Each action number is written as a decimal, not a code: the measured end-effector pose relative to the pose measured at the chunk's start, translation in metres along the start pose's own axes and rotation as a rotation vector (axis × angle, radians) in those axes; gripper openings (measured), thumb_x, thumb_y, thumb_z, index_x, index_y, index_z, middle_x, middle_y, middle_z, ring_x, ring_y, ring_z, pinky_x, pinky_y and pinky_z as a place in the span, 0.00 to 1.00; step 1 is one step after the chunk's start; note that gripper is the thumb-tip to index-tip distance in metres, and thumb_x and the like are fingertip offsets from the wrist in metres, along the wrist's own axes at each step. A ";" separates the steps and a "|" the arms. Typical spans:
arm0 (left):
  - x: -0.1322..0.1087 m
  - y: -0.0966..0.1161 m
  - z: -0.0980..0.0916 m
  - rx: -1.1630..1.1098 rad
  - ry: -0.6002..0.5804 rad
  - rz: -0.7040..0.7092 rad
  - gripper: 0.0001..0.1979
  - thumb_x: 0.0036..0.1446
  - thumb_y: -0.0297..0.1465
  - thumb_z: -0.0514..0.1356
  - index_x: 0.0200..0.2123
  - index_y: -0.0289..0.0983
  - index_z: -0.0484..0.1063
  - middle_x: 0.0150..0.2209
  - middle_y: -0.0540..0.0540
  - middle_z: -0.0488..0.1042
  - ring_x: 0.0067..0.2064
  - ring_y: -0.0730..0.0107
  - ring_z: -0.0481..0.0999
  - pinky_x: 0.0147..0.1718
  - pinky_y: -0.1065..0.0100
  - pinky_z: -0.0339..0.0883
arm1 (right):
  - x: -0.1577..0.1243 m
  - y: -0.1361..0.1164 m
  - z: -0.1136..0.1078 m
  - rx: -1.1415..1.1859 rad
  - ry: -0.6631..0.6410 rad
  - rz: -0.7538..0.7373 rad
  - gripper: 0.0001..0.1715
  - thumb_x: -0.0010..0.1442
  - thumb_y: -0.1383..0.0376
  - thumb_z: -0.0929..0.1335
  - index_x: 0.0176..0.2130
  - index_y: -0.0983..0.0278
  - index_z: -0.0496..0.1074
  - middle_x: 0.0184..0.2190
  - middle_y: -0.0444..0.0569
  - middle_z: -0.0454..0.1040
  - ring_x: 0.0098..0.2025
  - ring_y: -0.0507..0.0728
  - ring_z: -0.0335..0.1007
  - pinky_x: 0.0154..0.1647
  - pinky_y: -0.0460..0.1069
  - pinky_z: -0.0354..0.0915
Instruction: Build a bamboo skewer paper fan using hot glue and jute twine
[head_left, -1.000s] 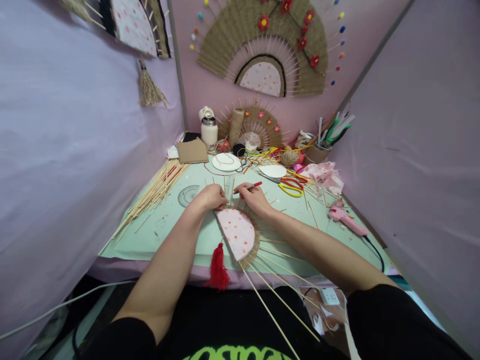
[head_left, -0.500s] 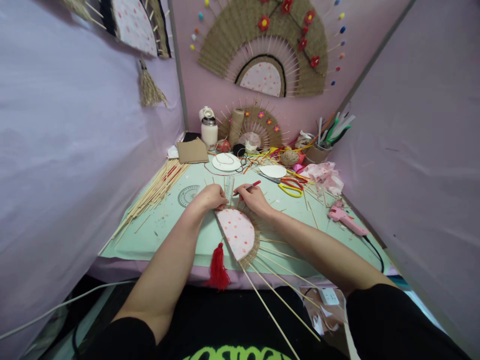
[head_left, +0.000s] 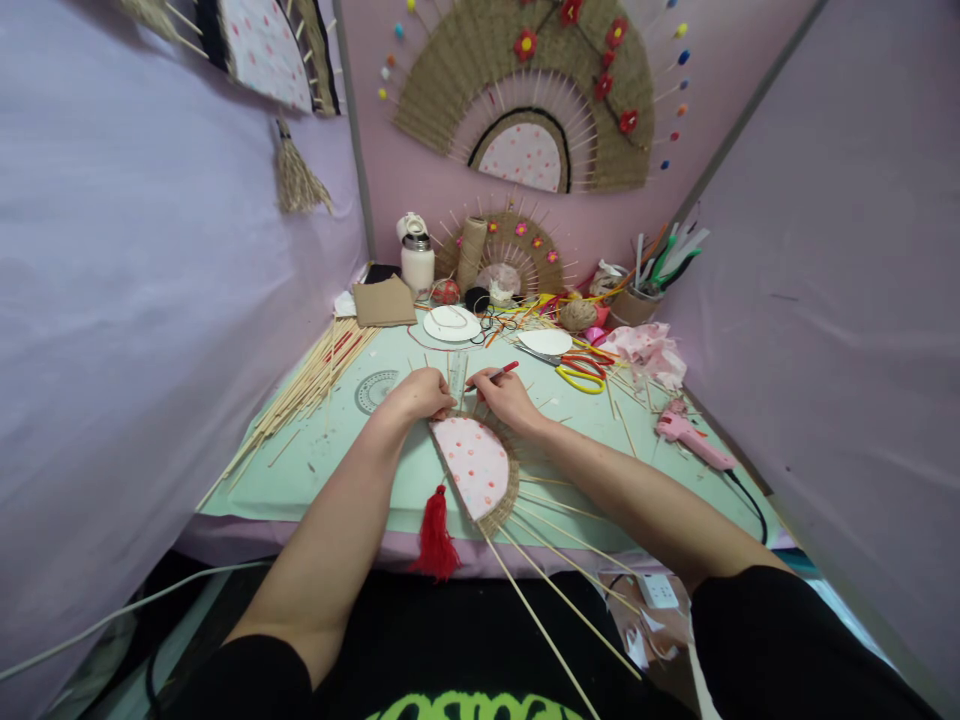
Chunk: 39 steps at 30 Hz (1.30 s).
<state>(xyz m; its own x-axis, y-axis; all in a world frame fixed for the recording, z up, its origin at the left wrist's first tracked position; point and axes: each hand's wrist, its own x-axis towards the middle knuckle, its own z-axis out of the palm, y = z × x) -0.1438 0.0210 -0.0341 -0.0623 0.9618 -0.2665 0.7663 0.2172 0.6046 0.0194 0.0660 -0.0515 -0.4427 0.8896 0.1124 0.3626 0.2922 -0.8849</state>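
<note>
Near the middle of the bench's [head_left: 277,480] front edge, we have the half-round fan [head_left: 474,465] lying with its straight side to the left and its woven rim turned toward the right and the far edge. Several thin sticks [head_left: 540,628] run from that rim past the front edge toward us, and the red tassel [head_left: 435,535] drops over the same edge just left of the fan. Our right hand [head_left: 512,400] is closed around the pen [head_left: 504,372], its tip pointing left, just beside the clear ruler [head_left: 458,375]. Our left hand [head_left: 425,393] has its fingers bent down at the ruler's near end and the fan's upper rim; we cannot tell whether it pinches anything or only presses. Over the last second little has changed: the pen's red end has shifted slightly to the left, while fan, ruler and left hand have stayed put. For our work that suggests one careful spot at the upper rim, with a steady ruler mattering most. Around us, the protractor [head_left: 373,378] lies left of the left hand, the stick bundle [head_left: 304,395] along the left edge, the scissors [head_left: 556,361] toward the far edge, and the pink glue gun [head_left: 691,438] near the right edge.
</note>
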 end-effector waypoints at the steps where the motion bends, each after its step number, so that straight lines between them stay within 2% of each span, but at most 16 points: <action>1: 0.000 0.000 0.000 -0.001 0.000 -0.002 0.04 0.46 0.27 0.59 0.23 0.34 0.74 0.21 0.46 0.76 0.25 0.70 0.75 0.26 0.74 0.65 | 0.000 0.000 0.000 -0.004 0.003 -0.001 0.16 0.56 0.62 0.62 0.31 0.67 0.76 0.19 0.43 0.69 0.23 0.50 0.63 0.26 0.44 0.58; 26: 0.000 0.000 0.001 -0.051 -0.003 -0.021 0.03 0.45 0.27 0.59 0.22 0.34 0.72 0.19 0.48 0.74 0.23 0.72 0.74 0.23 0.75 0.63 | 0.000 0.001 -0.001 0.014 -0.015 0.001 0.16 0.57 0.61 0.62 0.30 0.67 0.75 0.18 0.42 0.68 0.21 0.49 0.62 0.22 0.42 0.57; 34: -0.004 0.002 0.001 -0.111 0.002 -0.026 0.03 0.45 0.27 0.59 0.22 0.35 0.72 0.17 0.48 0.73 0.22 0.71 0.74 0.23 0.74 0.64 | 0.001 -0.002 -0.002 -0.005 -0.022 -0.007 0.14 0.57 0.63 0.62 0.30 0.66 0.74 0.19 0.43 0.68 0.23 0.50 0.64 0.25 0.43 0.59; 37: -0.005 0.001 -0.003 -0.149 0.029 -0.012 0.03 0.47 0.28 0.59 0.23 0.35 0.72 0.18 0.49 0.73 0.22 0.72 0.73 0.23 0.75 0.64 | -0.005 -0.003 -0.008 0.080 -0.032 -0.046 0.16 0.60 0.59 0.61 0.37 0.65 0.73 0.21 0.42 0.69 0.22 0.50 0.64 0.25 0.44 0.60; 39: -0.006 0.000 -0.007 -0.169 0.066 -0.001 0.04 0.47 0.29 0.60 0.24 0.35 0.72 0.19 0.49 0.73 0.22 0.73 0.72 0.23 0.75 0.63 | -0.014 -0.005 -0.016 0.113 -0.108 -0.096 0.20 0.62 0.56 0.60 0.45 0.64 0.70 0.20 0.41 0.69 0.21 0.50 0.64 0.26 0.45 0.62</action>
<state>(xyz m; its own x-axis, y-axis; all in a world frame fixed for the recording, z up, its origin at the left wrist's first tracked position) -0.1481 0.0165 -0.0268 -0.1095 0.9692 -0.2205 0.6483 0.2378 0.7233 0.0369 0.0576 -0.0415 -0.5589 0.8146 0.1550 0.2227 0.3275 -0.9182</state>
